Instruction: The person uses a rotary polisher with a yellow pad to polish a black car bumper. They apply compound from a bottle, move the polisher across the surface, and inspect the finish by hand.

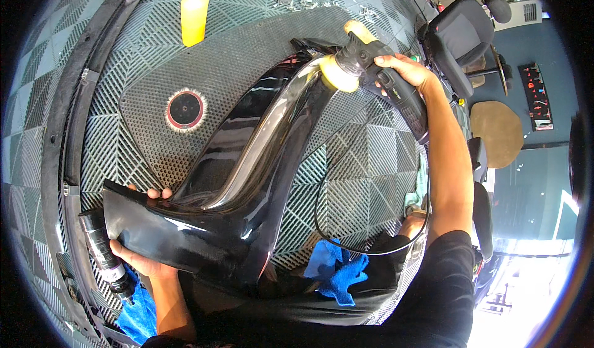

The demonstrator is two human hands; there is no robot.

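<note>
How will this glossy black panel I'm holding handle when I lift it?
The black panel is probably stiff, holding its curved shape with the left hand gripping one end. Its glossy surface looks slippery; its long, bent form may make it twist.

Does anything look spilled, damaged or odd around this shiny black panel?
Whitish, ragged patches stand out on the grey tiled floor, beyond the dark mat. They look odd against the regular pattern; whether spill, scraps or glare, I can't tell. The black panel shows no clear crack.
</note>
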